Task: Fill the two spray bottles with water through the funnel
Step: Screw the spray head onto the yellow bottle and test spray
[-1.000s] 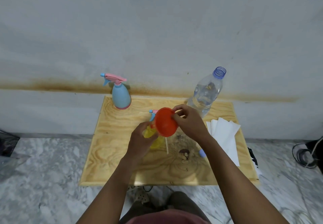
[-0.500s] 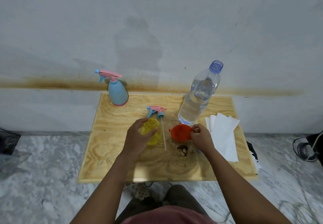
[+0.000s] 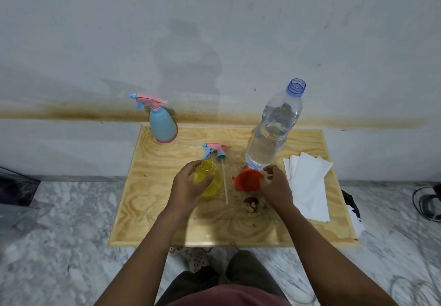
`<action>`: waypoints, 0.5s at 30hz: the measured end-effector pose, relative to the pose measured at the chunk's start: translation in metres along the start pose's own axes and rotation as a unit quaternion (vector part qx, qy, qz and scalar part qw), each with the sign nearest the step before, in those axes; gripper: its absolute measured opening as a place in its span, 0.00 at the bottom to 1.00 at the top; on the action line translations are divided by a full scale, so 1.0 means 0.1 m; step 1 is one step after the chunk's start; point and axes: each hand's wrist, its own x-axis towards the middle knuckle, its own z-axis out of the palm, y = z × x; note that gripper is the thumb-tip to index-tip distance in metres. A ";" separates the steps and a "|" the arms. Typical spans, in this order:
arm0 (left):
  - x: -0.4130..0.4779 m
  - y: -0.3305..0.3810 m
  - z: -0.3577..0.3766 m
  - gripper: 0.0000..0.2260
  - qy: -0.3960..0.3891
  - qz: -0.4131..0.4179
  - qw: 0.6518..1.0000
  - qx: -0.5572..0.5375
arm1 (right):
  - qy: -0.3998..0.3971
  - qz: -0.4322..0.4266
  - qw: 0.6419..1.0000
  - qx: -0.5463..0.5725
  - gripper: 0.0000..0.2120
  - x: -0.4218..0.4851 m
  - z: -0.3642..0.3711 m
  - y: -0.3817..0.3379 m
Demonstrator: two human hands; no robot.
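Observation:
A yellow spray bottle [image 3: 207, 181] stands open-necked on the wooden table [image 3: 148, 210], and my left hand [image 3: 187, 188] grips its body from the left. Its pink and blue spray head [image 3: 216, 149] with a white tube lies on the table just behind it. The orange funnel [image 3: 247, 181] lies on the table to the right of the yellow bottle. My right hand [image 3: 276, 187] hovers at the funnel's right rim, fingers loosely curled and holding nothing. A blue spray bottle [image 3: 163, 128] with its head on stands at the back left. An uncapped clear water bottle [image 3: 272, 138] stands behind the funnel.
White paper napkins [image 3: 309, 186] lie at the table's right side. A dark knot [image 3: 250, 203] marks the wood near my right wrist. The wall runs along the table's far edge. Marble floor surrounds the table, with cables [image 3: 427, 203] at the far right.
My right hand carried the funnel from over the yellow bottle down to the table on the right and let go of it. My left hand kept holding the yellow bottle.

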 end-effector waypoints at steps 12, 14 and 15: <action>-0.03 0.06 0.01 0.17 0.006 0.032 0.999 0.027 | -0.124 -0.134 0.976 -0.115 0.16 0.40 0.40 -1.05; -0.04 0.05 0.01 0.17 0.010 0.038 0.998 0.039 | -0.146 -0.104 0.973 -0.148 0.18 0.52 0.50 -1.11; -0.04 0.05 0.02 0.17 0.009 0.038 0.998 0.046 | -0.151 -0.094 0.971 -0.161 0.17 0.55 0.54 -1.14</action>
